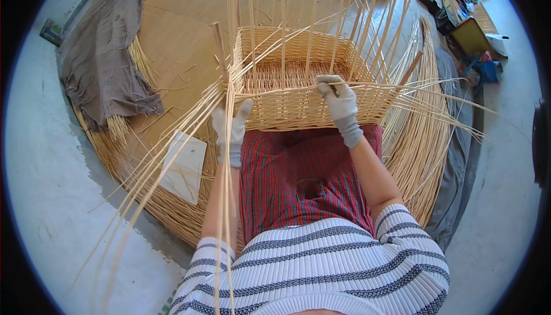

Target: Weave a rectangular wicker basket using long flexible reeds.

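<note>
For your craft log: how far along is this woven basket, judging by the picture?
Done: the rectangular basket has a woven base and low walls. In hand: the right hand pinches a strand at the near rim, and the left hand steadies the bundle of long strands at the near left corner. Left: the uprights stand bare well above the weave, so the upper walls and rim look unfinished.

left hand [231, 131]: on canes [189, 125] | right hand [340, 105]: seemingly pinching strand [402, 88] | basket [287, 108]

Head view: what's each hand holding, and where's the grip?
Right hand pinches a thin weaving strand at the basket rim. Left hand grips the bundle of loose strands beside the basket's left corner.
</note>
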Available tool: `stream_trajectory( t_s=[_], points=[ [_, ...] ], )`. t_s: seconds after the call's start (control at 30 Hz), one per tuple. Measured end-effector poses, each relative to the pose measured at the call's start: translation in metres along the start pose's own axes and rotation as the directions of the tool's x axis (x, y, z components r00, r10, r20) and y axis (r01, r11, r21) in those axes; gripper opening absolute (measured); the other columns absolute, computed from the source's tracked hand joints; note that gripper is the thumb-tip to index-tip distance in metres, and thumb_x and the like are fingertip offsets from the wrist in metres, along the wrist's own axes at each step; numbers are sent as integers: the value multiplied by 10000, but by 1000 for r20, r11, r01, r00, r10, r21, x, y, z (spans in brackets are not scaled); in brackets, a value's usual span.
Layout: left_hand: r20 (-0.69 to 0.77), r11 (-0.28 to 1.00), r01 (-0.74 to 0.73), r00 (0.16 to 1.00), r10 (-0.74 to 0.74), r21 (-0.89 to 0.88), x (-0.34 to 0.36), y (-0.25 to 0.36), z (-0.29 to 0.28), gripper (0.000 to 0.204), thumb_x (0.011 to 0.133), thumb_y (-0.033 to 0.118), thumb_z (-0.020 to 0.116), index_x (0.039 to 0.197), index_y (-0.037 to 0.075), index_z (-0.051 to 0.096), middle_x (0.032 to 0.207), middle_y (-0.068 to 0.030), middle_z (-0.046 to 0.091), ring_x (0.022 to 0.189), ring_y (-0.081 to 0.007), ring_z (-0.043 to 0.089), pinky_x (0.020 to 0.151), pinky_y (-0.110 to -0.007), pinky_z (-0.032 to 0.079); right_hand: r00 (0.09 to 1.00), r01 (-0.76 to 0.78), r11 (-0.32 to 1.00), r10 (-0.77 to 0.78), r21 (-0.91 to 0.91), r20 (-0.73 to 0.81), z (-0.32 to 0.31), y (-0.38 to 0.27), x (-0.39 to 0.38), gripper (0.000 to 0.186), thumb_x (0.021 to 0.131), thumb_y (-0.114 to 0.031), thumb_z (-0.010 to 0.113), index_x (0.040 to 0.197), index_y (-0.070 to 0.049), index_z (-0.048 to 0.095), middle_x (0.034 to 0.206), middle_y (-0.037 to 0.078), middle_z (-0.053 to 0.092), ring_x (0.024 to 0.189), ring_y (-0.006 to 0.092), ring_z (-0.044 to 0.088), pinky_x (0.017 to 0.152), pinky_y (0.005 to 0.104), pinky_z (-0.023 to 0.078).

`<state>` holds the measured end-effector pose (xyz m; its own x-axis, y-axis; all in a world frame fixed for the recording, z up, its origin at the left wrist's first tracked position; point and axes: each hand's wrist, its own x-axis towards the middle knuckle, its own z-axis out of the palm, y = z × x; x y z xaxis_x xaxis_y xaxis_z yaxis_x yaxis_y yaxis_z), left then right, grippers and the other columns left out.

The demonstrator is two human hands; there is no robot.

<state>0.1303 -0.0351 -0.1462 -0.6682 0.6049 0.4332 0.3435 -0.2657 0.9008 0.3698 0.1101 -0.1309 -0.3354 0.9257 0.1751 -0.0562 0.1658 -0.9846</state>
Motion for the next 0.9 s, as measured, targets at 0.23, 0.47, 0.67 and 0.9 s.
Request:
stream_trajectory(
  t_s=[0.23,0.47,0.67,0.9],
  points=[
    [286,884,394,842,-457,252,20,-17,6,680,737,440,840,1170,-27,602,987,-145,696,838,-227,662,730,-342,531,988,-91,991,102,99,-117,16,9,2,128,928,-4,619,1046,-23,665,959,32,681,867,106,633,798,244,538],
    [210,893,448,876,-434,-23,22,-9,10,734,751,406,841,1269,-22,545,1095,-112,663,961,-216,624,847,-343,520,853,464,821,-314,-332,416,85,-125,71,158,917,-130,619,1017,-22,677,941,107,686,816,216,667,809,320,527],
    [199,862,506,847,-494,-16,32,-14,3,606,801,256,805,1280,-1,537,1146,-83,643,1006,-197,609,873,-335,508,984,159,731,-60,-663,170,137,-96,153,481,873,-221,647,1338,-126,571,1285,181,581,1112,359,623,958,355,485],
    [106,879,443,897,-430,-178,20,-30,10,601,816,183,777,1322,20,498,1181,-63,618,1034,-183,591,893,-331,492,989,-78,565,148,-821,8,134,-79,152,982,841,-108,620,1566,-284,-18,1419,253,434,1095,401,627,896,443,525]
  ],
)
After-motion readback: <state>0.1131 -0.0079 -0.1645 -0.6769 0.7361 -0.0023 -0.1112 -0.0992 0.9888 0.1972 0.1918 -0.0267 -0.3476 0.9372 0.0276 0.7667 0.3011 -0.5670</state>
